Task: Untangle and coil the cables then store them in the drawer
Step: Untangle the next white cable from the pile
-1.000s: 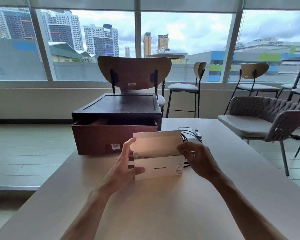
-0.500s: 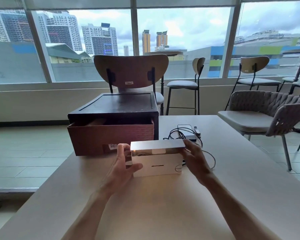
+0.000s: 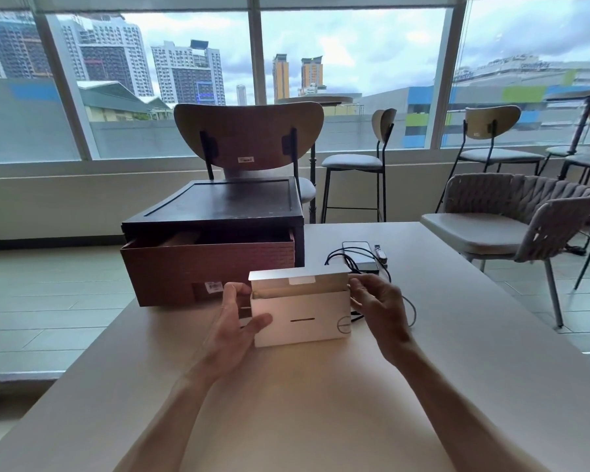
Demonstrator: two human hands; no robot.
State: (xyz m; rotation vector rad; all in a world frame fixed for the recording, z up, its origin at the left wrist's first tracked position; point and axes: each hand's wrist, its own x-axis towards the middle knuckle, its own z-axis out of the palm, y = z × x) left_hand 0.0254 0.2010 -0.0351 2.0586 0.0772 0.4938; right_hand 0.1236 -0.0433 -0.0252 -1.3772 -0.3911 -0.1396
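Two hands hold one white box (image 3: 300,318) on the tabletop (image 3: 286,403), close in front of the person. The left hand (image 3: 234,327) grips its left end, with the thumb on the front face and the fingers behind. The right hand (image 3: 380,306) holds the right end with curled fingers, near the lid, which stands a little open. What is inside the box I cannot tell. The long axis of the box runs from left to right, so each grip sits on one short end.

Just behind the right hand lies one tangle of black cables (image 3: 346,260); how many cables are in it I cannot tell. It lies partly over one flat grey device (image 3: 358,248), with one small dark object (image 3: 381,255) just beside it. So the cables are beyond and to the right of the box, nearer to the right hand, which I judge is the better one to reach them.

Behind the box on the left, one brown drawer (image 3: 205,267) stands pulled out of one dark cabinet (image 3: 218,206), nearer to the left hand.
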